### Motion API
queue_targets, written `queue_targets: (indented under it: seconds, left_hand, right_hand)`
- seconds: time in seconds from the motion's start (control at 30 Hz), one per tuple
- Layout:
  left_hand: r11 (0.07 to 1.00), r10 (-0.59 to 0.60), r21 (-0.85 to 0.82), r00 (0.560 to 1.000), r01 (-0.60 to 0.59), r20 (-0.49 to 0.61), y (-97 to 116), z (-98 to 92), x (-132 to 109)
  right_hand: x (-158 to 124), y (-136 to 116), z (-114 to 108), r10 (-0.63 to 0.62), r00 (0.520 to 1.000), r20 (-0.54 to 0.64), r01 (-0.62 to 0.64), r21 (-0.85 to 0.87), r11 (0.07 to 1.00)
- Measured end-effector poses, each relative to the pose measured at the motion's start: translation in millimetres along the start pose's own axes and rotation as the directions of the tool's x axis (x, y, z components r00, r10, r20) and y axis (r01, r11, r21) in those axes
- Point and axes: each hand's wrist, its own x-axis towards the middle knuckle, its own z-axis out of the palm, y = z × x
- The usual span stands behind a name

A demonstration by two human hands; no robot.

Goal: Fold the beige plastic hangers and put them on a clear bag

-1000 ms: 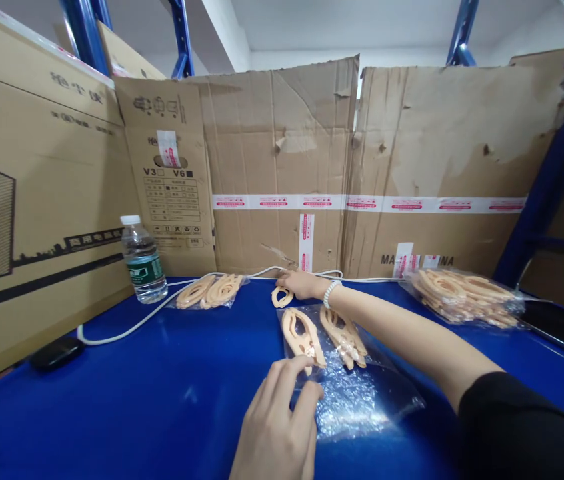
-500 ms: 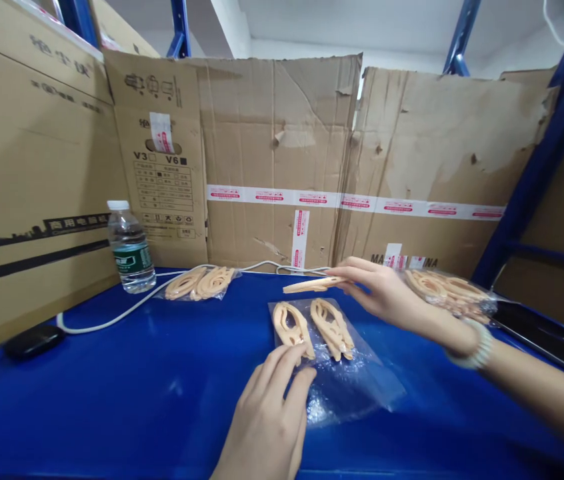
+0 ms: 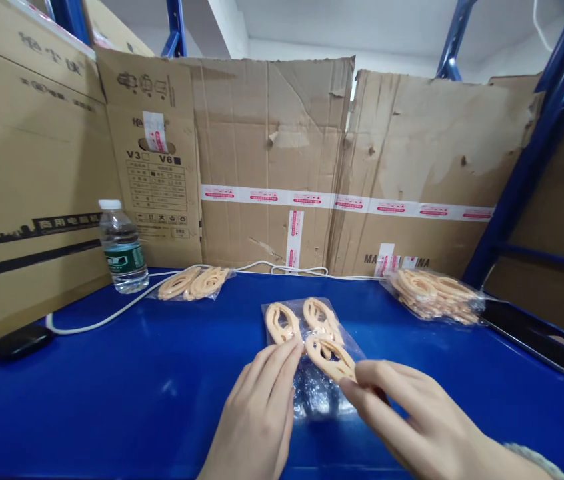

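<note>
My right hand (image 3: 402,407) pinches a flat beige oval piece with cut-outs (image 3: 331,359), whose far end lies over the clear plastic bag (image 3: 319,400). Two similar beige pieces show inside that bag: the left one (image 3: 282,321) and the right one (image 3: 319,313), partly covered by the held piece. At the bag's left side is my left hand (image 3: 262,400), fingers stretched forward and pressed together, tips at the near end of the left piece. They seem to grip the film; the thumb is mostly hidden. The bag's near part is crumpled between my hands.
Bagged beige pieces (image 3: 195,283) lie at the back left, and a thicker bagged pile (image 3: 432,293) at the back right. A water bottle (image 3: 123,250), white cable (image 3: 92,329), black mouse-like object (image 3: 21,342) and dark phone-like slab (image 3: 537,337) rest on the blue surface (image 3: 137,400). Cardboard (image 3: 262,147) stands behind.
My right hand has come from the back right towards me, bringing the beige piece down onto the bag. My left fingers have closed together, and the bag's near part is more bunched.
</note>
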Motion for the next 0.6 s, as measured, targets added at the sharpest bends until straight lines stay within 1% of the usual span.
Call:
queue_targets:
  seconds: [0.07,0.17,0.23,0.27,0.33,0.4,0.43,0.5,0.53,0.6]
  left_hand:
    - [1.0,0.0,-0.008,1.0,0.0,-0.004,-1,0.9,-1]
    - [1.0,0.011,-0.008,1.0,-0.011,-0.014,-1,1.9,-2]
    - [1.0,0.011,0.002,1.0,-0.011,-0.008,0,1.6,-2]
    - [1.0,0.014,0.005,1.0,-0.014,-0.009,1,0.7,-1]
    - [1.0,0.012,-0.011,1.0,-0.012,-0.014,1,-3.1,0]
    - [0.998,0.0,-0.07,1.0,-0.002,-0.024,-1,-10.6,0]
    - [0.993,-0.01,-0.114,1.0,0.007,-0.024,-3,-15.8,0]
    - [0.977,-0.026,-0.211,1.0,0.023,-0.01,-10,-27.5,0]
    - [0.967,-0.036,-0.251,0.999,0.035,-0.001,-14,-33.1,0]
    - [0.958,-0.05,-0.282,0.999,0.052,0.014,-22,-41.2,0]
  right_hand:
    - [9,6,20,-0.03,0.999,0.013,0.03,-0.024,0.999]
    - [13,10,50,-0.109,0.994,0.022,0.111,-0.158,0.981]
    - [10,10,61,-0.106,0.994,0.027,0.11,-0.259,0.96]
    - [8,10,63,-0.098,0.995,0.032,0.103,-0.292,0.951]
    - [2,10,56,-0.079,0.996,0.043,0.088,-0.299,0.95]
    - [-6,15,39,-0.043,0.997,0.063,0.055,-0.212,0.976]
    - [-10,19,28,-0.002,0.996,0.085,0.014,-0.14,0.99]
    - [-21,33,8,0.057,0.981,0.184,-0.06,0.01,0.998]
    - [-26,40,0,0.086,0.971,0.224,-0.101,0.058,0.993]
    - [-35,54,-8,0.126,0.932,0.339,-0.18,0.133,0.975]
